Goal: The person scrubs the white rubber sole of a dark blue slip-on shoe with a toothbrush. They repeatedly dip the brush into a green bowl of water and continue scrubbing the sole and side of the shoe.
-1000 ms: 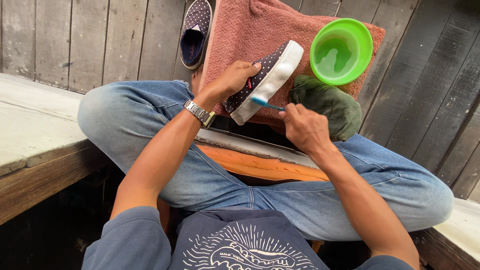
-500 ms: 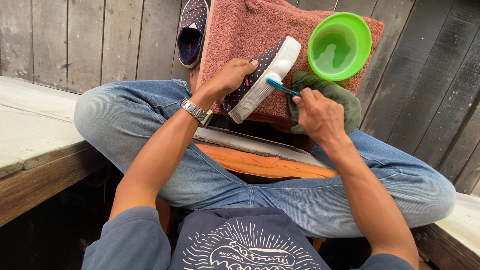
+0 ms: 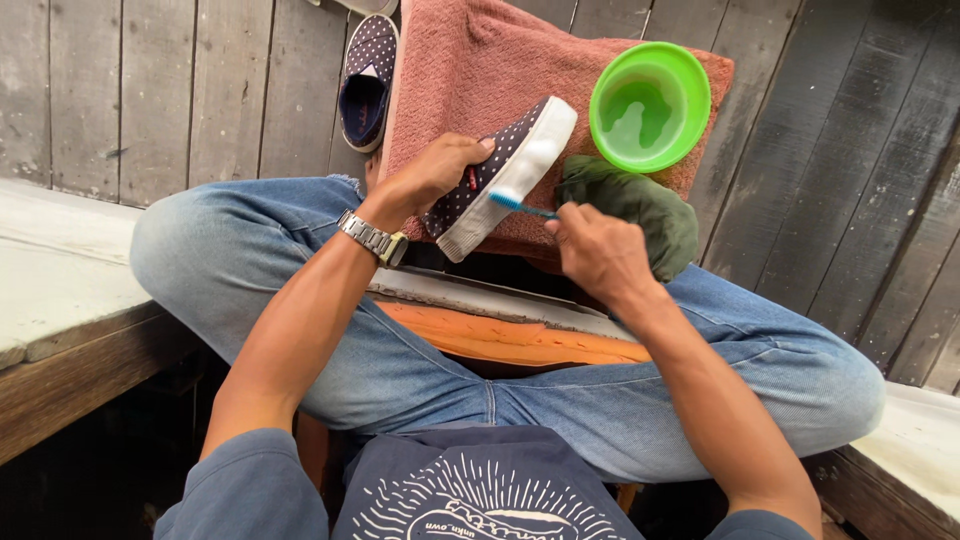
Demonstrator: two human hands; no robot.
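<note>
Your left hand (image 3: pixel 432 175) grips the dark polka-dot canvas slip-on shoe (image 3: pixel 500 175), tilting its white rubber sole toward you over the pink terry towel (image 3: pixel 480 70); your right hand (image 3: pixel 598 250) pinches a blue toothbrush (image 3: pixel 520 206) against that sole, the green plastic bowl (image 3: pixel 650 105) of water near.

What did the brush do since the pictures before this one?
The right hand slid the blue toothbrush along the white sole of the dotted shoe: up toward the green bowl half a second ago, now back down near the lower end. The left hand kept gripping the shoe. The bowl, pink towel, green cloth and second shoe stayed put.
</note>
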